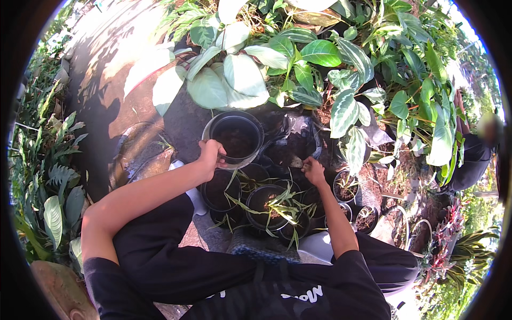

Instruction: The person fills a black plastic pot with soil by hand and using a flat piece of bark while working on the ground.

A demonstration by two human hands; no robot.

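Observation:
My left hand (212, 159) grips the near left rim of a pale round container (239, 165). A black plastic pot (256, 127) with dark soil in the bottom sits inside that container. To the right, my right hand (314, 171) has its fingers pinched at a small pale scoop-like piece (297, 162), whose exact kind I cannot tell. It is at the near edge of an open black plastic bag (316, 141) of dark soil. Below both hands stand several black pots, one holding a young narrow-leaved plant (278, 205).
Broad-leaved plants (244, 82) crowd the far side and overhang the container. More small pots (366, 219) stand by my right knee. A concrete path (92, 96) runs along the left. Another person (468, 164) is at the far right, beyond the foliage.

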